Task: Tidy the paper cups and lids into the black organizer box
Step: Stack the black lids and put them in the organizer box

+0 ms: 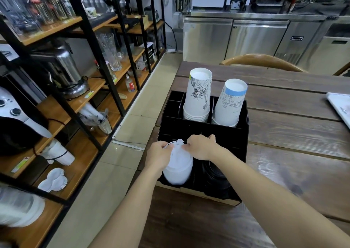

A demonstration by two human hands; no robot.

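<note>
— What have the hands got?

— My left hand (158,154) is closed around the upper left side of a stack of white lids (178,164), fingers curled over it. My right hand (200,146) is pinched shut on the top of the same stack, at its right side. The lids look wrapped in a thin clear sleeve, gathered into a small knot at the top between the two hands.

— Which way does the stack lie?

— Its long axis runs from near me toward the far side, leaning: the rounded bottom end sits low in the near left compartment of the black organizer box (243,134), and the knotted end tilts up and away from me.

— And next to it?

— In the near right compartment, just beside the white stack, I see a stack of black lids (216,175) lying low and dark; I cannot tell its exact pose.

— The cups?

— Two stacks stand in the back row, mouths down, bottoms up, long axes about upright. The left cup stack (198,96) carries a black line drawing; the right cup stack (230,104) has a blue band near its top and tilts slightly right. They are near each other but apart, a divider between them. Narrow slots at the far left of the box look dark.

— Where is the box?

— On the wooden table (293,134), at its left edge, above the tiled floor (121,153). Shelves (75,104) with glassware stand beyond the floor on the left.
</note>
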